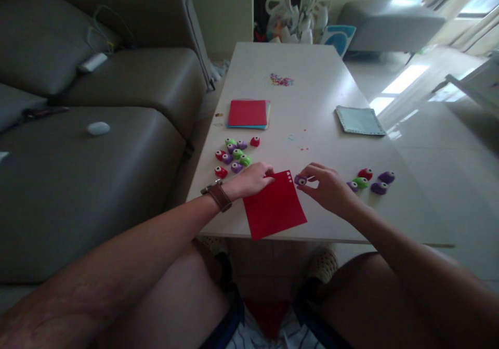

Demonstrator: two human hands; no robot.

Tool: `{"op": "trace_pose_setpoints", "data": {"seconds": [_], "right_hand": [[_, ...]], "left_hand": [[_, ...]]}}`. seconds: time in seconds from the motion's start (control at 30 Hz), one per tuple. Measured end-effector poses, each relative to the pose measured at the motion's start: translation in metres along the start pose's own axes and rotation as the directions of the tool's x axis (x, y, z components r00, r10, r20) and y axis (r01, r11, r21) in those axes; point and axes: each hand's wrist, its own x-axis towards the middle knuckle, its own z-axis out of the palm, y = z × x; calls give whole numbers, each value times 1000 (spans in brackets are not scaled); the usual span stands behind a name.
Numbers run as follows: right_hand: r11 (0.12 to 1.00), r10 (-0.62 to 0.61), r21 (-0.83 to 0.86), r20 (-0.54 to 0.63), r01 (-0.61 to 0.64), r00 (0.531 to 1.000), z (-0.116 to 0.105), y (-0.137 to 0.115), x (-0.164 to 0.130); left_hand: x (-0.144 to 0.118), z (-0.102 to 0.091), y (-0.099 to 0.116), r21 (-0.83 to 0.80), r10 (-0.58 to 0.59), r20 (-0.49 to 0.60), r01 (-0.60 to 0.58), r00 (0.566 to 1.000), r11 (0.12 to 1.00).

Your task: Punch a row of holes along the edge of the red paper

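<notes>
Head view: purple punch (pixel 300 180) inside right-hand (pixel 329 189) grip

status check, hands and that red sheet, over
Left hand pinning red paper sheet at top edge. Right hand gripping purple punch at the sheet's corner. Nothing in the way.

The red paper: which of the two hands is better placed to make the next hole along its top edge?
Probably the right hand: it already holds a purple punch at the top right corner of the red paper. The left hand presses on the paper's top left edge, holding it flat.
</notes>
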Motion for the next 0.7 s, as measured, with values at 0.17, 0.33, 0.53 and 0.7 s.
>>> {"op": "trace_pose_setpoints", "data": {"seconds": [0.17,0.33,0.53,0.7], "right_hand": [[1000,-1,10,-3,1,1000,0,0,0],[1000,4,8,30,-4,1000,0,-3,1],[1000,4,17,27,-4,1000,-3,-6,1],[1000,-1,13,28,1,1000,-2,-6,0]], "left_hand": [[1,1,-1,25,13,-5,-13,1000,1000],[1,2,-1,30,-2,0,2,1000,1000],[0,-1,2,29,-26,16,26,1000,999],[0,-1,4,15,-25,12,25,1000,1000]]}}
